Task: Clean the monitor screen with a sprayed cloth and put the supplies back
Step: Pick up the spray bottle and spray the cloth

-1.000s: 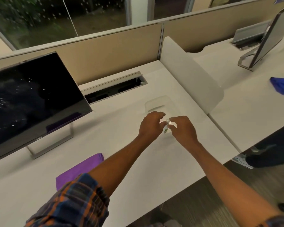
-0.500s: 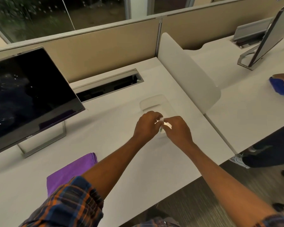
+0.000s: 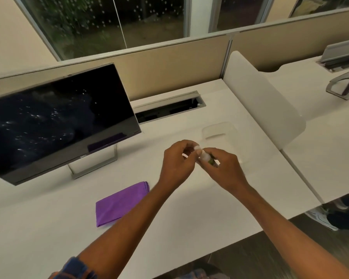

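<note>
Right of the monitor (image 3: 58,121), over the white counter (image 3: 189,228), your two hands meet around a small spray bottle (image 3: 205,156). Your left hand (image 3: 176,165) has its fingers (image 3: 184,144) curled and pinches the bottle's white top end against the thumb. Your right hand (image 3: 225,170) wraps its fingers round the lower body, where a little green shows. Most of the bottle is hidden inside the two grips. It sits tilted, with the white end turned toward the monitor. Whether it touches the counter cannot be told.

Nearer you than the monitor's stand (image 3: 93,168), the purple cloth (image 3: 121,204) lies folded flat on the counter. Neither hand touches it, and your left forearm passes just beside it.

The monitor's screen is dark and flecked with pale specks. Whether they are marks or reflections cannot be told.

Farther right of the monitor, beyond your hands, a clear shallow tray (image 3: 218,129) rests on the counter. Between it and the monitor's back edge, a cable slot (image 3: 169,109) stands open. A white divider panel (image 3: 264,109) rises well to the monitor's right.
</note>
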The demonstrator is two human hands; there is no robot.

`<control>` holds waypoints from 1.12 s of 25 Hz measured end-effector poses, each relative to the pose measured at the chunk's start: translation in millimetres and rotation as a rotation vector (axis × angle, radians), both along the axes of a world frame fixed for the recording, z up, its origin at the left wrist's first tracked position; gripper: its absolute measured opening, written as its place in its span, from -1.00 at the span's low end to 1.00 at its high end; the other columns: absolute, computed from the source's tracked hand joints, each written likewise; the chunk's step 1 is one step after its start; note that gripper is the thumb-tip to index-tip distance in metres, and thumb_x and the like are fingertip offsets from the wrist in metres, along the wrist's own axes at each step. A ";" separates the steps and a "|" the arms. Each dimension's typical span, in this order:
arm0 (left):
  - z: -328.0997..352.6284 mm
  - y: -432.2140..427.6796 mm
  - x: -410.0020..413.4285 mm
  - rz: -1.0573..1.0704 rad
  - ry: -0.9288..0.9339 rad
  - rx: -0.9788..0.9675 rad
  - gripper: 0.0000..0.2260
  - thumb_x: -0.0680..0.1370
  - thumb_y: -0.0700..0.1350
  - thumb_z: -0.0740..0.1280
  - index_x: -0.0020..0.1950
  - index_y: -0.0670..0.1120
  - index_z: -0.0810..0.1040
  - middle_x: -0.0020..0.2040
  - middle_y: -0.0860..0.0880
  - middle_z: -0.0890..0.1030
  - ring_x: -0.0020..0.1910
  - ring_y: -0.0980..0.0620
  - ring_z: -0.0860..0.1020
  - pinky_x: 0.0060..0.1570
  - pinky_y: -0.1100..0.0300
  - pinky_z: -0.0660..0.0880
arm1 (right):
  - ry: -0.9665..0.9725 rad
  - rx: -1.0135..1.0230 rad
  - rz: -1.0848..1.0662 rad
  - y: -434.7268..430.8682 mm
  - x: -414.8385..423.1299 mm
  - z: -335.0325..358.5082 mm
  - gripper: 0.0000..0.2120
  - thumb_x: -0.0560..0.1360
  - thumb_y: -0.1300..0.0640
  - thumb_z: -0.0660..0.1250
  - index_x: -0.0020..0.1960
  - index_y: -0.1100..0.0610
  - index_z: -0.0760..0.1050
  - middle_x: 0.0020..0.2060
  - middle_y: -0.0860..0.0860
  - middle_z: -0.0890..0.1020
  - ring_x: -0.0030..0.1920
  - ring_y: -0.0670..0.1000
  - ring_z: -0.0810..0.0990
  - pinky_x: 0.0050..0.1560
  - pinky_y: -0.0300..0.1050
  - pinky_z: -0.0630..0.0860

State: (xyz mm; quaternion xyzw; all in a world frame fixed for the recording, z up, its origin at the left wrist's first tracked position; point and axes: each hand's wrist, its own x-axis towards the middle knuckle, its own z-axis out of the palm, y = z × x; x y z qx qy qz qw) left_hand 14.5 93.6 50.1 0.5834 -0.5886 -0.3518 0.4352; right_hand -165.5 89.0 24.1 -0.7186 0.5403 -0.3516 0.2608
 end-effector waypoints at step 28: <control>-58.8 106.3 312.8 0.529 -0.095 0.438 -0.36 0.60 0.39 0.14 -0.19 -0.16 0.62 -0.29 -0.03 0.63 -0.18 -0.12 0.63 -0.09 0.04 0.47 | 0.096 0.142 0.164 121.9 209.5 -37.2 -0.85 0.56 -0.23 0.38 0.06 -0.21 0.60 -0.16 -0.20 0.63 -0.21 -0.07 0.59 -0.30 -0.34 0.41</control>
